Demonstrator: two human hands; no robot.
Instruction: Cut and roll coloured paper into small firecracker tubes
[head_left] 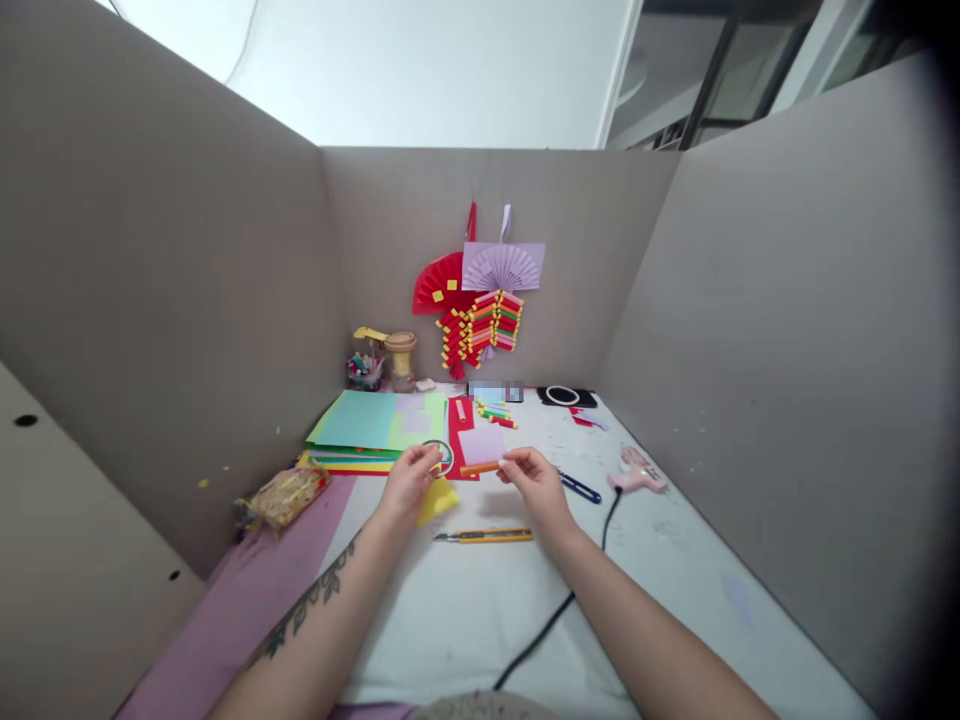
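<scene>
My left hand (411, 482) pinches a thin ring-shaped roll of tape (448, 459), its fingers closed at the ring's near left side. My right hand (534, 484) is closed on one end of a small orange paper tube (478, 468), which points left toward the tape. A piece of yellow paper (438, 501) lies just under and beside my left hand. Below both hands a yellow craft knife (487, 536) rests flat. A dark blue cutter (579, 487) lies right of my right hand. Behind the tube are a lilac paper square (482, 445) and red paper (463, 410).
Stacked coloured sheets (352, 420) lie at the left. Several small paper rolls (496, 413) sit farther back. A pink glue gun (637, 470) with a black cord (551, 620) is on the right. Paper fan decorations (502, 268) hang on the grey back panel (390, 220).
</scene>
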